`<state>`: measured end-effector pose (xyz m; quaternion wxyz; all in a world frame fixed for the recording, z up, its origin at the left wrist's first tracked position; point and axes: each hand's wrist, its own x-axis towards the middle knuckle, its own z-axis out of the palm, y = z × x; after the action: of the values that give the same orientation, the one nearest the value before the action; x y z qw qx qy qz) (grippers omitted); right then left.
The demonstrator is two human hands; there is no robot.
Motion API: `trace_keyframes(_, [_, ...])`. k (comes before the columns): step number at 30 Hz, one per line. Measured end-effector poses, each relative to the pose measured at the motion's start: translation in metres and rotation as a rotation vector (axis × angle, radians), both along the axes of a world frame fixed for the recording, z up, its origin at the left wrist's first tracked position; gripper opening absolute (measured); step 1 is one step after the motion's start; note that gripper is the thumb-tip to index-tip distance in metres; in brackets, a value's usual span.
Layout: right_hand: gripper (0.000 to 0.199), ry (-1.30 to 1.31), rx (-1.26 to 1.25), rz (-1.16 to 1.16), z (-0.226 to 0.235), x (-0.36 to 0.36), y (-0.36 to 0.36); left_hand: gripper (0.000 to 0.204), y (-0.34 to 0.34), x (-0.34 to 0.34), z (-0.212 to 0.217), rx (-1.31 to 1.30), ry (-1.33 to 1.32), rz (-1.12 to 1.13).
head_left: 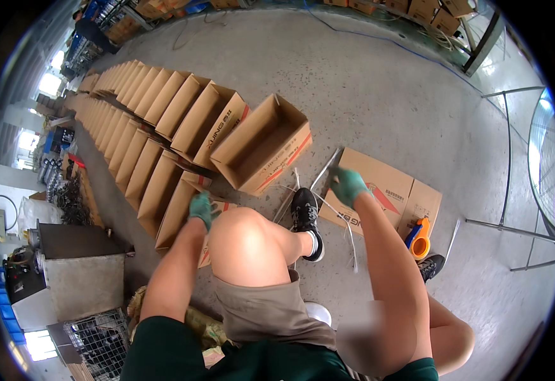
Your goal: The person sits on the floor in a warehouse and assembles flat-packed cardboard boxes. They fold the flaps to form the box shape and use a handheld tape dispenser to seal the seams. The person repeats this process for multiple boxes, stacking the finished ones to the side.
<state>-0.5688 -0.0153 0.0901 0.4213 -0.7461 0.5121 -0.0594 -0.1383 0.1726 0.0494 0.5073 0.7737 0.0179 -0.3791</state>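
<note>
In the head view, the person's gloved left hand (202,209) is by the end box (174,208) of the nearer row, fingers partly spread; whether it grips a flap, I cannot tell. The right hand (350,185) is at the left edge of a flattened box (389,183) on the floor (379,114), fingers bent; whether they pinch the cardboard, I cannot tell. An orange tape dispenser (424,227) lies on that box, probably to stay within reach. An open box (282,157) stands beside rows of others (179,117), likely set close to save floor space.
</note>
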Motion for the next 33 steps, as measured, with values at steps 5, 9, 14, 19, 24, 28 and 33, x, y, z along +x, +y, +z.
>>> trace_keyframes(5, [0.041, 0.058, 0.145, -0.047, -0.059, -0.131, 0.089, 0.028, -0.017, -0.061, -0.001, -0.054, -1.521, -1.073])
trace_keyframes(9, [0.037, 0.253, 0.255, -0.055, -0.060, -0.221, 0.119, 0.042, -0.063, -0.088, 0.020, 0.569, -1.414, -1.462])
trace_keyframes(14, [0.034, 0.144, 0.160, -0.202, -0.083, -0.292, 0.120, 0.060, -0.109, -0.064, 0.005, 0.947, -1.035, -1.421])
trace_keyframes(19, [0.035, 0.220, 0.116, -0.296, -0.038, -0.276, 0.133, 0.066, -0.125, -0.023, -0.002, 1.009, -0.967, -1.355])
trace_keyframes(24, [0.046, 0.477, -0.008, -0.380, -0.068, -0.298, 0.142, 0.029, -0.169, -0.037, 0.016, 0.686, -1.343, -1.418])
trace_keyframes(28, [0.063, 0.566, 0.080, -0.401, -0.094, -0.288, 0.135, 0.031, -0.220, -0.095, 0.064, 0.212, -1.436, -1.674])
trace_keyframes(33, [0.064, 0.610, 0.101, -0.303, -0.120, -0.264, 0.122, 0.047, -0.272, -0.211, -0.017, 0.394, -0.904, -2.016])
